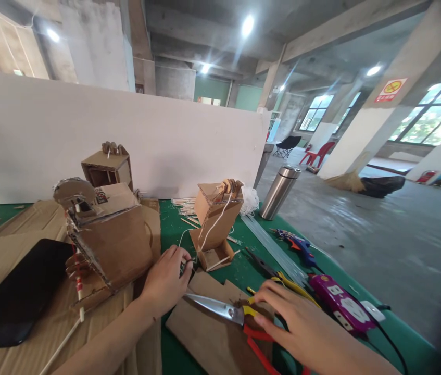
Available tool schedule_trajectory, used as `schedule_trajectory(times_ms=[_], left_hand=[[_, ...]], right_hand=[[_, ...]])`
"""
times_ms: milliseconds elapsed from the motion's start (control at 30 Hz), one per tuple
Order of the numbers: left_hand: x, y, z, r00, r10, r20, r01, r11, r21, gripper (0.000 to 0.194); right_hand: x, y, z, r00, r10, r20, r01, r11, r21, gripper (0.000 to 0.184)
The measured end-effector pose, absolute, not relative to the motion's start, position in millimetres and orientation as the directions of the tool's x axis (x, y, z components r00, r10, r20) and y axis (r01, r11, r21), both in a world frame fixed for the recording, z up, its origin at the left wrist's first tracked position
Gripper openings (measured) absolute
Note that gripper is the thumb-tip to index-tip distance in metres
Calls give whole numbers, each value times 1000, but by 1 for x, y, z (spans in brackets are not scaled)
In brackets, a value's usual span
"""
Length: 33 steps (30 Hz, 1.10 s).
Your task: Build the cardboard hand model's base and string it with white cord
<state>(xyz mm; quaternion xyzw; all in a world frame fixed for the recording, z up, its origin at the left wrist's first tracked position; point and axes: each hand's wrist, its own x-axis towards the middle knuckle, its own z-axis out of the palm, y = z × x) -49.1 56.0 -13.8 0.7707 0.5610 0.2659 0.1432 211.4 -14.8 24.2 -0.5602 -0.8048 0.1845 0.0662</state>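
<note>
My left hand (168, 281) is closed in a pinch beside a small cardboard model (218, 221). A white string (216, 221) hangs down the model's front, and a loop of it runs to my left fingertips; a small dark bit shows there too. My right hand (286, 315) has its thumb and fingers at the red and yellow handles of a pair of scissors (220, 308). The blades point left toward my left hand, above a flat cardboard piece (200, 333). Part of the handles is hidden by my right hand.
To the left are a larger cardboard model (118, 245), another cardboard box model (106, 166) and a black tablet-like slab (21, 291). On the right lie pliers (261, 263), clear glue sticks (275, 247), a glue gun (296, 247), a purple power strip (339, 302) and a steel flask (280, 192).
</note>
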Motion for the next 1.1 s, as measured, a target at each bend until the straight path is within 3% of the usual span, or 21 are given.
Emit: schedule_trajectory(times_ms=[133,267,367,500,600,733,800,900,933,967,1033,1100], left_hand=[[-48,46,-5,348,818,459,654,-562,506,13],[-46,39,-3,599,568,565,518,-813,267,12],[-45,38,-4,652,489,580,488,-856,173,12],[-45,39,-5,622,545,563,536,-820,202,7],[-45,38,-5,573,662,483,635,-731,249,12],[-44,38,-7,698,666,263,623,-746,234,26],[-43,38,-8,727,668,158,630,-740,233,27],[-43,38,-9,707,705,60,676,-698,236,30],[-43,38,-9,702,711,44,684,-690,236,31],[-43,38,-9,700,713,39,687,-688,235,31],[-43,38,-9,703,709,50,684,-694,224,30],[-44,37,-8,708,704,65,680,-703,205,32]], right_hand=[[191,-8,31,-308,951,40,794,280,-540,24],[164,1,30,-321,947,19,584,214,-783,28],[150,6,25,-352,935,42,501,226,-835,22],[145,11,21,-372,927,42,448,219,-867,16],[147,16,28,-303,939,161,477,295,-828,12],[137,26,48,-231,890,393,515,455,-727,18],[121,33,55,-296,892,342,463,447,-765,15],[86,51,55,-376,919,114,498,304,-812,6],[73,60,53,-383,921,64,559,286,-778,1],[61,69,49,-381,923,55,645,308,-699,7],[40,89,41,-391,920,42,831,372,-414,24],[26,108,32,-370,929,-15,887,349,-302,31]])
